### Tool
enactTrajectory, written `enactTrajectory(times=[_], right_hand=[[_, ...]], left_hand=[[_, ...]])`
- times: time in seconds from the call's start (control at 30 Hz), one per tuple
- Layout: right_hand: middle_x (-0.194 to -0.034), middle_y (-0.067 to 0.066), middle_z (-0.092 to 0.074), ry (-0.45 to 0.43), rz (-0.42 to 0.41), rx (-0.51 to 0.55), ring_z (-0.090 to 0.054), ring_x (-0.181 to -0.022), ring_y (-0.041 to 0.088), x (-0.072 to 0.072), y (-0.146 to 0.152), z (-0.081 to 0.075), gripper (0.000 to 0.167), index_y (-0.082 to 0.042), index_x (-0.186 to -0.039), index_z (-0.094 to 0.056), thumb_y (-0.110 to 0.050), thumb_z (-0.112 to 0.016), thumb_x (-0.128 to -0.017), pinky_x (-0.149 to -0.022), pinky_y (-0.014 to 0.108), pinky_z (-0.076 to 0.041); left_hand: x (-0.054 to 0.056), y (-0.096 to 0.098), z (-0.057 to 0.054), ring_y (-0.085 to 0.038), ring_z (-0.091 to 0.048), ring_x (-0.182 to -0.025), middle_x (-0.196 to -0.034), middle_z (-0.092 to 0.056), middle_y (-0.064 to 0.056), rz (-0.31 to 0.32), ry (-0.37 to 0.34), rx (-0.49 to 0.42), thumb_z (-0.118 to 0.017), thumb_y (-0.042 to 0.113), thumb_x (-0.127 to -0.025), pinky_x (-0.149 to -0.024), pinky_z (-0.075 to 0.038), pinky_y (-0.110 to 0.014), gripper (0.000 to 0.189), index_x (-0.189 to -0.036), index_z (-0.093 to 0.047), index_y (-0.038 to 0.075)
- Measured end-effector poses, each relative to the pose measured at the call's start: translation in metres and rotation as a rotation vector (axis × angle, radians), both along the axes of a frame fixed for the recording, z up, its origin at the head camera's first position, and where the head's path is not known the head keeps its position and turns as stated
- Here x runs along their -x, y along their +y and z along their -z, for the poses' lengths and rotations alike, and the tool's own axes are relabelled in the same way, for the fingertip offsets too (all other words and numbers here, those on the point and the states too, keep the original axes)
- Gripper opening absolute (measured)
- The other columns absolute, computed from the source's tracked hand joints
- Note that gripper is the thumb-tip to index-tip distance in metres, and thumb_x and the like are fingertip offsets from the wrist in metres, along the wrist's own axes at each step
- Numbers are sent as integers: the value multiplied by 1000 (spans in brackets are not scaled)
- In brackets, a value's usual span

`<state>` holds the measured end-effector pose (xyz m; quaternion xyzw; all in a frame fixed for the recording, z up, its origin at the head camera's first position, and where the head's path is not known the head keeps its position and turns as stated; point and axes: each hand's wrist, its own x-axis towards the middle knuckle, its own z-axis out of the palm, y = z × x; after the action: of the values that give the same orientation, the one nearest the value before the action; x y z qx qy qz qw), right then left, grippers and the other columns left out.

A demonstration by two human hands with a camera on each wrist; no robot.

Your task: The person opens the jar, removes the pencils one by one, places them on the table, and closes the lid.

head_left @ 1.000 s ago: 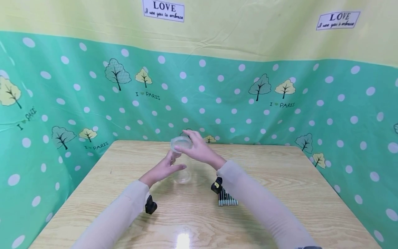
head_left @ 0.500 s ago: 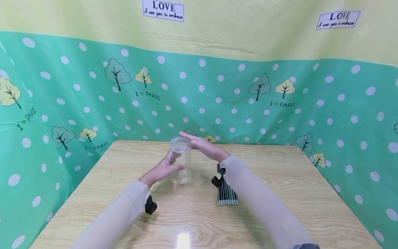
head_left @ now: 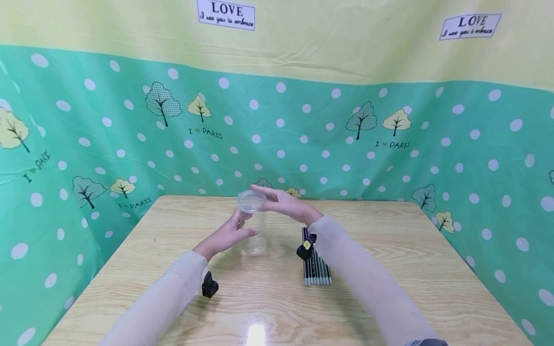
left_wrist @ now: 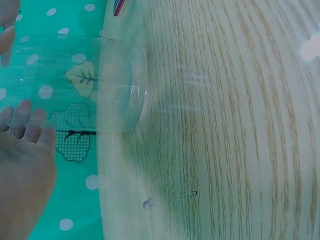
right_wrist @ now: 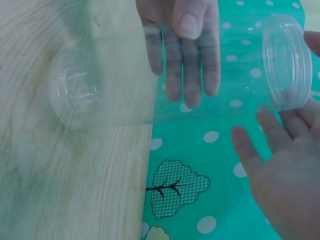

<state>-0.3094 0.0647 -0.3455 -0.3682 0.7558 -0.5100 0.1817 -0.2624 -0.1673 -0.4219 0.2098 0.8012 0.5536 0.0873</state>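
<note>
A tall clear plastic jar [right_wrist: 125, 90] stands upright on the wooden table, nothing visible inside it. My left hand [head_left: 225, 237] holds its body from the left, with the thumb in front and the fingers seen through the wall behind it in the right wrist view. On top of the jar sits a clear ridged screw lid [head_left: 251, 201]. My right hand [head_left: 287, 204] grips the lid's rim from the right, its fingers bent about the edge. In the right wrist view the lid [right_wrist: 295, 62] lies between fingers and thumb.
A row of several dark pencils [head_left: 318, 269] with pale ends lies on the table [head_left: 173, 288] right of the jar, partly under the right wrist's black camera [head_left: 305, 247]. A green dotted curtain [head_left: 303, 134] hangs behind the table's far edge.
My right hand first lay over the lid with its thumb in front, then drew back to the right with straighter fingers, and now bends round the rim again. The left hand and jar stay put.
</note>
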Motion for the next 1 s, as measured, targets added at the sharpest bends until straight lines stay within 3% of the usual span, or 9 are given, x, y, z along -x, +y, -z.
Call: enactTrajectory(times=[0.1, 0.23, 0.4, 0.53, 0.67, 0.83, 1.0], right_hand=[[-156, -8, -38, 9, 67, 7, -43, -137, 18, -3, -2, 2, 68, -31, -155, -39, -36, -70, -94, -111, 46, -39], [-148, -6, -46, 38, 164, 29, -51, -129, 23, -9, -6, 6, 70, -29, -151, -45, -40, -76, -90, -104, 43, -46], [-139, -1, -48, 76, 315, 70, -50, -127, 25, -19, -16, 10, 73, -20, -144, -51, -43, -83, -83, -103, 43, -46], [-133, 1, -50, 168, 448, 49, -52, -119, 22, -27, -24, 11, 71, -17, -135, -57, -47, -86, -77, -97, 41, -48], [-130, 4, -51, 259, 512, 19, -50, -116, 20, -33, -28, 11, 68, -14, -131, -59, -47, -86, -77, -97, 42, -45], [-143, 4, -43, 287, 460, 1, -43, -132, 24, -32, -26, 10, 75, -18, -141, -52, -48, -83, -81, -106, 50, -40], [-162, -3, -24, 180, 255, 12, -30, -144, 25, -21, -17, 6, 71, -26, -156, -34, -41, -68, -96, -112, 55, -34]], left_hand=[[0, 0, 0, -37, -14, -150, -162, -21, -18, -5, 2, 7, -69, 31, -97, -118, -11, -60, 92, -160, -3, 28], [0, 0, -1, -37, -14, -150, -162, -22, -18, -3, 3, 10, -68, 33, -97, -118, -11, -60, 93, -161, -1, 29], [0, 0, 0, -34, -15, -150, -163, -22, -14, 17, 24, -3, -67, 34, -97, -118, -9, -61, 94, -160, 3, 33], [1, -1, 1, -32, -15, -150, -163, -21, -12, 38, 38, -17, -66, 32, -99, -118, -8, -62, 94, -159, 5, 36], [1, 0, 1, -31, -13, -151, -164, -18, -10, 40, 32, -25, -65, 29, -99, -118, -8, -63, 93, -159, 5, 38], [0, -1, 0, -33, -10, -151, -166, -12, -8, 39, 27, -22, -66, 31, -99, -118, -9, -62, 94, -159, 6, 39], [1, 0, 1, -34, -15, -150, -164, -17, -12, 36, 38, -16, -67, 32, -98, -119, -8, -60, 93, -160, 3, 35]])
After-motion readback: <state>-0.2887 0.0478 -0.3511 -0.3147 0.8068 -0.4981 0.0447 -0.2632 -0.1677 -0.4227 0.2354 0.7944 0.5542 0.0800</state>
